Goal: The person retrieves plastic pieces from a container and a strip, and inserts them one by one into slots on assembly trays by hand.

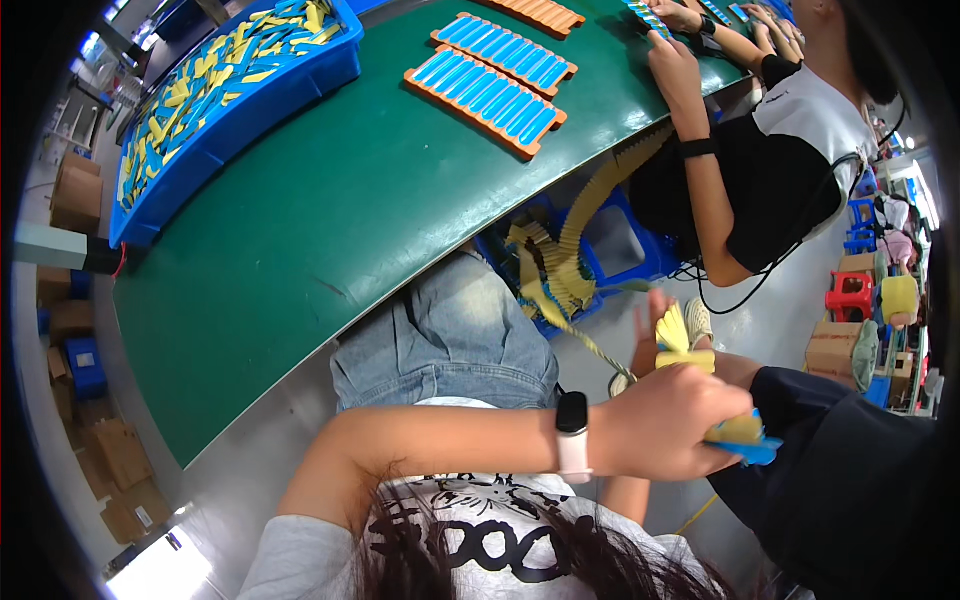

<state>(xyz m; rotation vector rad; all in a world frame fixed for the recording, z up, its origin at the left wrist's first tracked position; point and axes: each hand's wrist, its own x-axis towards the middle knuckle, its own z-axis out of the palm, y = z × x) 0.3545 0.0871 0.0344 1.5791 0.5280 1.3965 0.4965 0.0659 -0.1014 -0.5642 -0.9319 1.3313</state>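
Left fingers (pixel 718 398) curled closed, gripping blue strips (pixel 757 452)

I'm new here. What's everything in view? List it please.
Table: one, green, left of centre
Bin: one, blue, upper left
Loose strips: uncountable, yellow and blue, in bin
Trays: three, orange, top centre
Ribbed strip: count unclear, yellow, below table edge
Stool: one, red, far right
Cardboard boxes: several, brown, both sides
Co-worker: one nearest, black-and-white top, upper right
Wristwatch: one, pale band, left wrist
Held pieces: several, yellow and blue, left hand
Left hand: one, bare, right of centre
Right hand: apparently one, bare, partly hidden
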